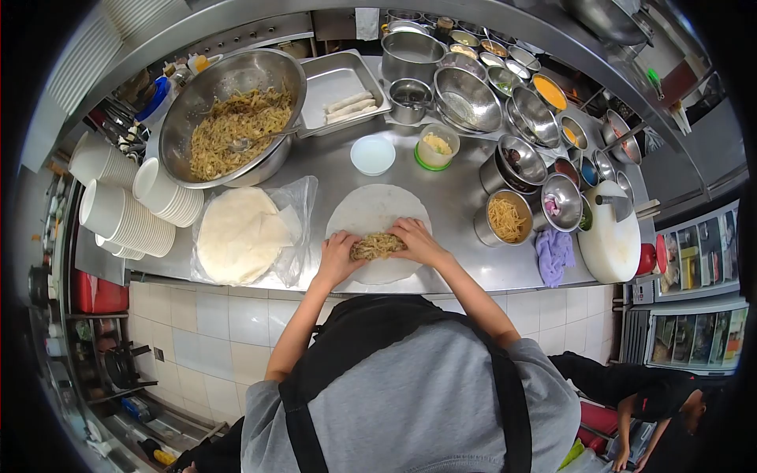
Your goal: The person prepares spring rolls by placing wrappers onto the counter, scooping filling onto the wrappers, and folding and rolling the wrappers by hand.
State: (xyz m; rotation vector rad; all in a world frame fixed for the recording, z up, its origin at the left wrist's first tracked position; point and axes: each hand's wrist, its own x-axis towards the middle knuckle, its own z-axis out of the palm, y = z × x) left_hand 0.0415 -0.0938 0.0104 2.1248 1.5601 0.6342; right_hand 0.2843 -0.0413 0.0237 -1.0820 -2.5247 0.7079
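A thin round wrapper lies flat on the steel counter in front of me. Across its lower middle sits a short log of shredded filling. My left hand is curled against the filling's left end, and my right hand is curled against its right end. To the left, a stack of round wrappers rests on a clear plastic sheet. Behind it a large steel bowl holds more filling with a spoon in it. A steel tray has several white rolls in it.
A small pale bowl and a green-based tub stand behind the wrapper. White containers are stacked left. Several steel pots, a purple cloth and a white board are right. A co-worker is at lower right.
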